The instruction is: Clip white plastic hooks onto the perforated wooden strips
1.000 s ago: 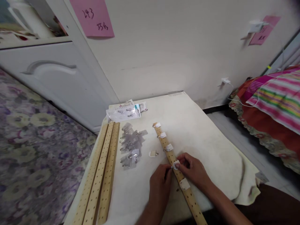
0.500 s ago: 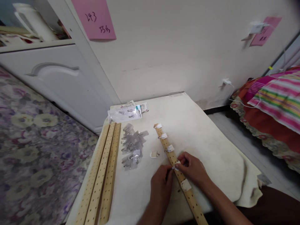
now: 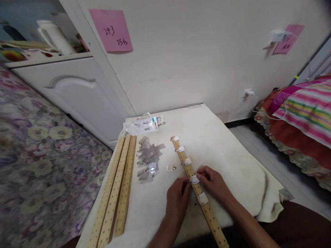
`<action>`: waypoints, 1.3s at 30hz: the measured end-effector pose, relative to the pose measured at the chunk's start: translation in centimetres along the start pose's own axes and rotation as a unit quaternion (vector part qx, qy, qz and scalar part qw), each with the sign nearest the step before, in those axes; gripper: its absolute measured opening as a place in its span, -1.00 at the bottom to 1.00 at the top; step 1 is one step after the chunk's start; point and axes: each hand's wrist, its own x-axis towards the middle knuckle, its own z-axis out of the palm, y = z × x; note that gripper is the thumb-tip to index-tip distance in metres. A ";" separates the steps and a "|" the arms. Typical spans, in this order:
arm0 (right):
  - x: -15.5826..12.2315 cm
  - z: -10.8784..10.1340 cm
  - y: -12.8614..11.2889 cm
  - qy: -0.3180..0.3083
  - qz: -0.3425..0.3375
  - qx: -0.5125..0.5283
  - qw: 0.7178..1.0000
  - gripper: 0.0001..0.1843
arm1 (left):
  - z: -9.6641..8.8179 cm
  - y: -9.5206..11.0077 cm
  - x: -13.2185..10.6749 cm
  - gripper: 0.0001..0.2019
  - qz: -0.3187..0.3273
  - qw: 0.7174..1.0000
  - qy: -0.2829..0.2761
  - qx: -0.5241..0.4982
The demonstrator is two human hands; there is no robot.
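Watching from afar through the head camera, I am seeing the perforated wooden strip (image 3: 213, 222) lying slantwise on the pale cloth (image 3: 224, 148), its near end pointing toward the wearer. One white tag (image 3: 203, 198) is resting on it, nearer than the fingertips. Two hands are working apart from each other across the strip: the left hand (image 3: 178, 194) is holding thumb and forefinger together at its left edge, while the right hand (image 3: 214, 182) is touching the next tag (image 3: 195, 179); whether either is gripping, I am not managing to tell. Beyond, three more tags (image 3: 187, 161) are sitting along the strip, a loose tag (image 3: 170, 167) is lying to its left, clear packets (image 3: 148, 156) are clustering beside three other strips (image 3: 117, 187), and packaging cards (image 3: 141, 126) are lying toward the far edge.
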 end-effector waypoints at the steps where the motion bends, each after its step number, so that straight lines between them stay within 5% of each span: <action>1: -0.1 -0.1 0.1 0.003 -0.004 0.013 1.000 -0.83 | 0.0 0.0 0.0 -0.82 0.001 1.000 0.003 -0.002; 26: -1.7 -1.4 1.3 -0.001 0.024 0.108 0.994 -0.83 | -0.2 -0.4 -1.3 -0.84 0.012 0.997 0.074 0.004; 33: -2.6 -2.4 1.3 -0.010 0.023 0.113 0.993 -0.82 | -1.0 -0.7 -5.2 -0.86 0.046 0.997 0.021 0.053; 39: -3.7 -2.9 1.0 -0.065 0.027 0.111 0.991 -0.86 | 0.1 -0.3 -6.0 -0.88 0.055 0.993 -0.020 0.101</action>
